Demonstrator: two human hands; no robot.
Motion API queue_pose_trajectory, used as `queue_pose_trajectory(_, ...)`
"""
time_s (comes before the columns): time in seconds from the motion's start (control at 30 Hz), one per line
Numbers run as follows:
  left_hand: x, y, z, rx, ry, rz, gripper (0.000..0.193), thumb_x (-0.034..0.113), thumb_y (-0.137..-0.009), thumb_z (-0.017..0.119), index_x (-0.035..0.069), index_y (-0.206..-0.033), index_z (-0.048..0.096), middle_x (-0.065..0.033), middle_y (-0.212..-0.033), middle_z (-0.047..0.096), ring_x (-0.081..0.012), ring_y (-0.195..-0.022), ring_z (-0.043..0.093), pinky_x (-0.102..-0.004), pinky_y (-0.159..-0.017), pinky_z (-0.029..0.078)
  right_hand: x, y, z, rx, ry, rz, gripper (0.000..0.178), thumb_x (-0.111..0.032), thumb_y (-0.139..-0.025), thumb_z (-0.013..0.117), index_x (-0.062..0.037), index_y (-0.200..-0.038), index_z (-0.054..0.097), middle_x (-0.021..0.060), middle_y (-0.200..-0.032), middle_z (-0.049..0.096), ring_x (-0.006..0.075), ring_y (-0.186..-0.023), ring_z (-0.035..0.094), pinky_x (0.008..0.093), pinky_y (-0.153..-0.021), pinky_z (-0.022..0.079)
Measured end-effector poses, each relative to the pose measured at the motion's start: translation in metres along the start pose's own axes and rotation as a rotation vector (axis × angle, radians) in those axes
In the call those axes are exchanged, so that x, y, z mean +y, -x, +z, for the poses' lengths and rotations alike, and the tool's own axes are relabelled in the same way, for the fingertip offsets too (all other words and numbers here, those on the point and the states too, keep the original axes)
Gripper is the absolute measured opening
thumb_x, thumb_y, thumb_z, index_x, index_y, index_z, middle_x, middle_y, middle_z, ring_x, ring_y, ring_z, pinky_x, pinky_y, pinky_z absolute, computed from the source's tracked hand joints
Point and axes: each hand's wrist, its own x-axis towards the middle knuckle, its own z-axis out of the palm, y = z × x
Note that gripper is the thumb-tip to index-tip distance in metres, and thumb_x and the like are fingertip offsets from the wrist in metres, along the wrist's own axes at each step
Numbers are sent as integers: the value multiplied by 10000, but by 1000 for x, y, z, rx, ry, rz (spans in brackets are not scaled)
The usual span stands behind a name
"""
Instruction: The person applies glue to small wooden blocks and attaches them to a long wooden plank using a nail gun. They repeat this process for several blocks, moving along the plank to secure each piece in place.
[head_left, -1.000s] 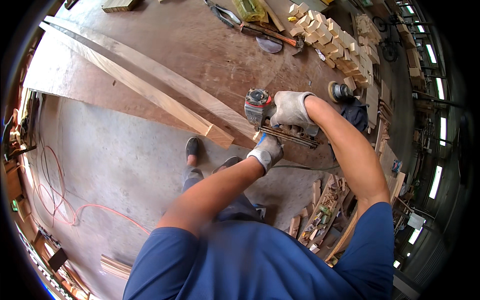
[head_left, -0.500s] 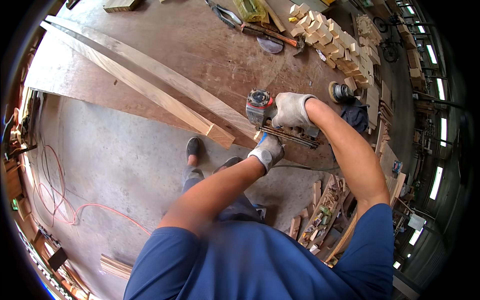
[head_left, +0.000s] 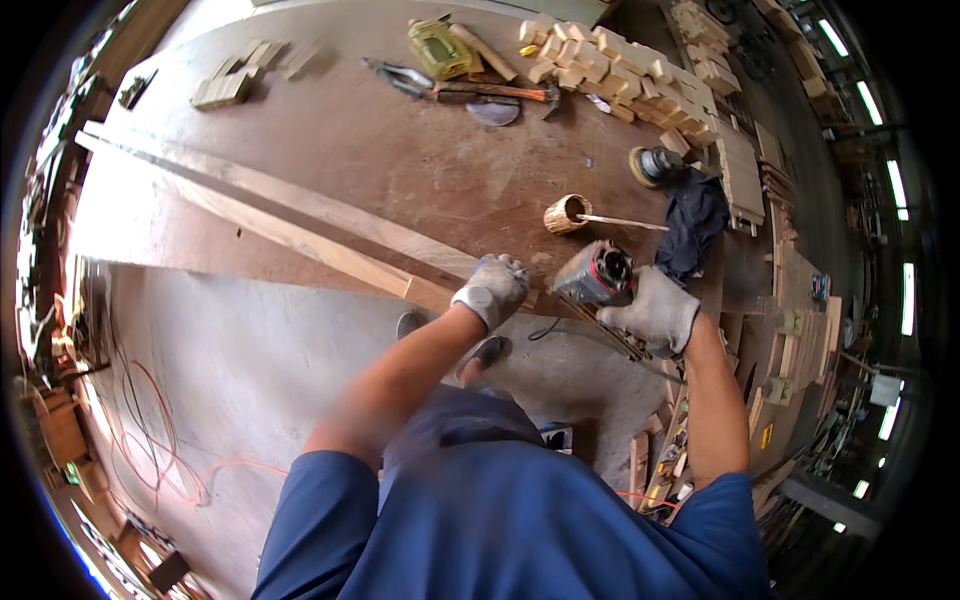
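My right hand (head_left: 655,310), in a pale work glove, is closed around a nail gun (head_left: 596,272) held over the bench's near edge. The nail gun's round black and red head faces up, and its magazine slants down to the right. My left hand (head_left: 495,285), gloved too, has its fingers curled over the near end of the farther wooden strip (head_left: 340,212). A second wooden strip (head_left: 290,231) lies alongside it, its end just left of that hand. Behind the nail gun, a brown-stained cup (head_left: 566,213) has a stick (head_left: 630,222) leaning out of it.
On the wooden bench (head_left: 400,150) lie pliers (head_left: 400,78), a hammer (head_left: 500,92), a yellow-green bottle (head_left: 440,48) and several wood blocks (head_left: 225,90). Stacked blocks (head_left: 620,70), a disc sander (head_left: 655,165) and a dark cloth (head_left: 695,220) sit right. An air hose (head_left: 160,440) coils on the floor.
My right hand has carried the nail gun rightward and nearer, away from the strips. My left hand has shifted left onto the strip's end. The cup with the stick has come into sight.
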Motion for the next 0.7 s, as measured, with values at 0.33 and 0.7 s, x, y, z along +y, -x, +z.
queue_pose_trajectory(0.33, 6, -7, -28, -142, -144, 74, 225, 118, -967, 568, 54, -1114, 725, -153, -1194, 724, -347, -1119, 677, -462, -888, 567, 179, -46, 37, 527, 412, 307, 441, -388, -885, 762, 0, -1096, 745, 273, -1079, 758, 447, -1071, 720, 510, -936, 572)
queue_pose_trajectory(0.7, 15, -7, -14, -56, -277, 53, 211, 153, -939, 597, 88, -1067, 752, -107, -1093, 738, -294, -1048, 697, -438, -800, 558, 250, -137, 75, 648, 313, 186, 846, -197, -824, 770, -25, -1576, 421, 306, -1279, 662, 473, -1163, 652, 519, -1004, 537)
